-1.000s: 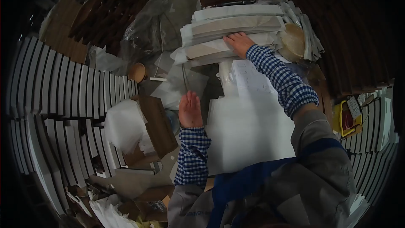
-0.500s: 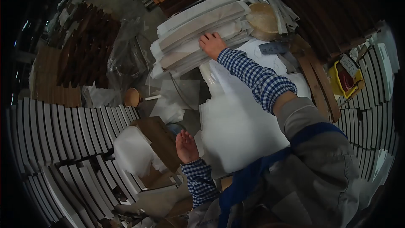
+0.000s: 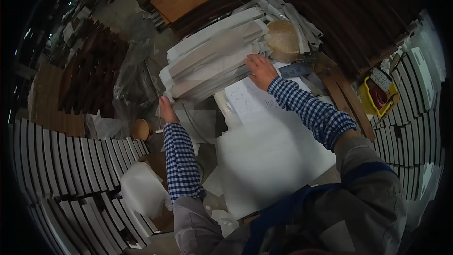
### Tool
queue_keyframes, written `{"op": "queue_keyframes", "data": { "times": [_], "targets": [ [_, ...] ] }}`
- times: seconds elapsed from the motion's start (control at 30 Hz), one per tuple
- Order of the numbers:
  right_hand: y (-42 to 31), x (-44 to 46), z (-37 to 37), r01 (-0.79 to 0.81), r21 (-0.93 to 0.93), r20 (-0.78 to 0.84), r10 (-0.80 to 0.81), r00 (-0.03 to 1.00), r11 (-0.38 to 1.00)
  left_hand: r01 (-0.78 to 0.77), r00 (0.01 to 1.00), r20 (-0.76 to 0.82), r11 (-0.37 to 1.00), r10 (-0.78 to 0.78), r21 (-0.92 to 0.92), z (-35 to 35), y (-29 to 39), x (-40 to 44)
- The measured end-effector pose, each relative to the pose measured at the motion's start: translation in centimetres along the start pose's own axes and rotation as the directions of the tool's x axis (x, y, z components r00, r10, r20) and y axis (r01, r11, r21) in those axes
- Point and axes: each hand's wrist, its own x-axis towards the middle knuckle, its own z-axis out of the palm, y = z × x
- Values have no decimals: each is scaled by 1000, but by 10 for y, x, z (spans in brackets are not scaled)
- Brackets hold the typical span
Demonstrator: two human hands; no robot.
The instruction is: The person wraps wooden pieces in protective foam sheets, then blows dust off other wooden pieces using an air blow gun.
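White-wrapped strips (image 3: 214,59) lie at twelve o'clock beside one disc (image 3: 283,41). One open right hand (image 3: 262,70) touches them; one open left hand (image 3: 168,111) has moved alongside.

Both our arms reached forward in checked sleeves, the left hand (image 3: 168,110) upright with its fingers close together, the right hand (image 3: 263,72) palm down with fingers loosely bent and a strip of bare forearm (image 3: 346,140) showing below its checked sleeve.
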Motion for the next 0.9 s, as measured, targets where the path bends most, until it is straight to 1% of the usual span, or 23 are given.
{"op": "queue_keyframes", "data": {
  "times": [0.03, 0.07, 0.1, 0.13, 0.17, 0.2, 0.23, 0.27, 0.3, 0.37, 0.4, 0.47, 0.5, 0.53, 0.6, 0.63, 0.7, 0.77, 0.8, 0.87, 0.9],
  "targets": [
    [17, -9, -8, -81, 47, 11, 81, 997, 996, 7, 1000, 5, 1000, -7, -1, 16, 4, 4],
    [29, -17, -13, -170, 91, 26, 168, 985, 981, 38, 997, 70, 997, -43, 63, 31, 8, 6],
    [37, -25, -20, -189, 83, 30, 187, 982, 979, 67, 987, 137, 989, -85, 130, 48, 16, 0],
    [43, -35, -28, -220, 96, 45, 216, 975, 971, 72, 988, 135, 997, -77, 38, 63, 19, -11],
    [48, -46, -35, -251, 112, 56, 246, 968, 962, 81, 984, 155, 995, -88, 51, 70, 20, -12],
    [51, -56, -37, -274, 114, 53, 270, 962, 955, 96, 976, 197, 995, -93, -5, 69, 24, -10],
    [51, -65, -38, -253, 124, 68, 246, 967, 960, 112, 968, 231, 992, -94, -64, 68, 27, -8],
    [48, -73, -38, -228, 137, 88, 217, 972, 964, 95, 969, 234, 993, -75, -75, 69, 26, -9],
    [44, -79, -40, -240, 142, 93, 229, 969, 960, 102, 968, 238, 993, -84, -63, 67, 25, -9],
    [37, -95, -47, -220, 174, 193, 186, 964, 960, 11, 975, 216, 950, 60, -311, 62, 22, -8],
    [33, -105, -56, -246, 174, 211, 207, 955, 954, 37, 973, 227, 954, 33, -297, 50, 13, -4],
    [30, -125, -85, -112, 159, 236, 72, 969, 981, 64, 998, 9, 934, -65, -351, 21, -13, 4],
    [33, -139, -101, -99, 117, 227, 70, 971, 988, 78, 997, -10, 965, -83, -252, 7, -14, -7],
    [41, -156, -120, -128, 92, 235, 103, 967, 988, 84, 996, -23, 984, -89, -156, -10, -12, -29],
    [60, -194, -161, -180, -21, 135, 181, 974, 983, -11, 1000, 22, 1000, 10, 29, -42, -15, -80],
    [74, -215, -181, -236, -62, 69, 240, 968, 970, -38, 999, 39, 981, 31, 188, -53, -7, -120],
    [95, -270, -211, -487, -172, -13, 493, 870, 856, -200, 974, 172, 914, 147, 354, -82, -14, -193],
    [126, -330, -223, -594, -264, -41, 607, 794, 760, -161, 978, 188, 883, 84, 441, -103, -12, -267],
    [132, -353, -228, -596, -253, -35, 609, 792, 762, -218, 965, 234, 859, 119, 463, -106, -10, -308],
    [138, -391, -236, -732, -319, 42, 781, 624, 602, -326, 930, 322, 805, 178, 496, -88, -7, -386],
    [141, -405, -234, -735, -317, 50, 784, 618, 599, -377, 909, 364, 775, 204, 507, -72, 3, -422]
  ]
}}
